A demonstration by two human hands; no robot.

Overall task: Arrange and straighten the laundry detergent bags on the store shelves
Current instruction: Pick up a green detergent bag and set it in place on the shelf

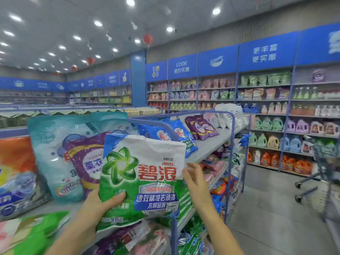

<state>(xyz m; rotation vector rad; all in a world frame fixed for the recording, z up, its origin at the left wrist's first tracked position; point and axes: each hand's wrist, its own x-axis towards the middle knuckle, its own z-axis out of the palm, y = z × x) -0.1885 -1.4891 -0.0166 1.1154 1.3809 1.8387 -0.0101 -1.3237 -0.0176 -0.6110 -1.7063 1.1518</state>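
Seeming soft and light, the detergent bag [141, 181] is clamped low by the left grip [99, 203], the right grip [193, 175] loose beside it.

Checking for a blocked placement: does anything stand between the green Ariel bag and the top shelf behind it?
Yes. A purple bag and a teal bag stand on the top shelf directly behind the green Ariel bag. The left hand grips the bag; the right hand is at its right edge.
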